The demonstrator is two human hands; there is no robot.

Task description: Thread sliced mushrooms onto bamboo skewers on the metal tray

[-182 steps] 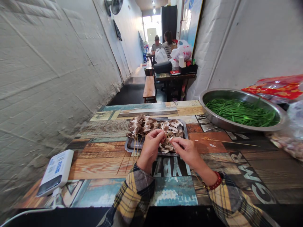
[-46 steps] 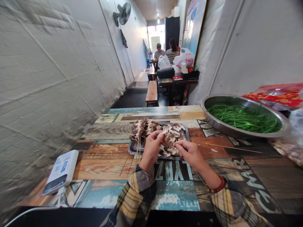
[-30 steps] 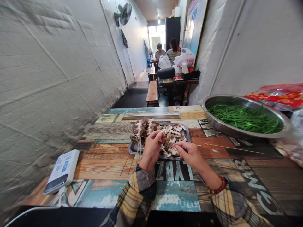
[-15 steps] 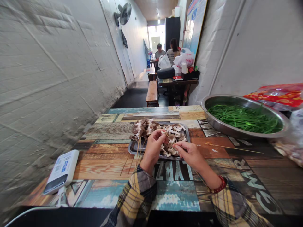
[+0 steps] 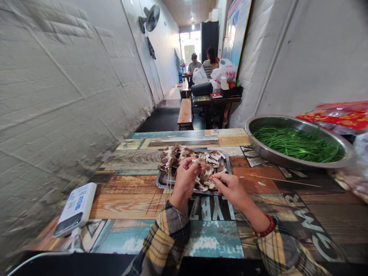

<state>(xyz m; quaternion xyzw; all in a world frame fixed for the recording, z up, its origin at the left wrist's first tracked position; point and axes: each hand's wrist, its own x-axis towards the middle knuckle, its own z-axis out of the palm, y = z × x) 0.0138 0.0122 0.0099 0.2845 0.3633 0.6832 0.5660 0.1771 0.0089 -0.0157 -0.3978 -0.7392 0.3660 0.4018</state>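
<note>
A steel tray (image 5: 161, 181) on the patterned table (image 5: 123, 199) holds a heap of pale mushroom pieces (image 5: 214, 159), with several finished mushroom skewers (image 5: 172, 155) at its left. My left hand (image 5: 184, 180) pinches a mushroom piece at the tray's near edge. My right hand (image 5: 231, 188) is closed in a pinch on a thin bamboo skewer aimed at that piece; most of the stick is hidden. Both sleeves are plaid.
A wide steel basin of green chives (image 5: 297, 142) stands at the right, with a loose skewer (image 5: 283, 180) before it and plastic bags (image 5: 342, 115) behind. A white device (image 5: 75, 207) with a cable lies near left. Two people sit at a far table (image 5: 215, 100).
My left hand's fingers have worked the mushroom piece slightly up and along the stick. The right hand has barely shifted. The camera tilted down a little since the oldest frame.
</note>
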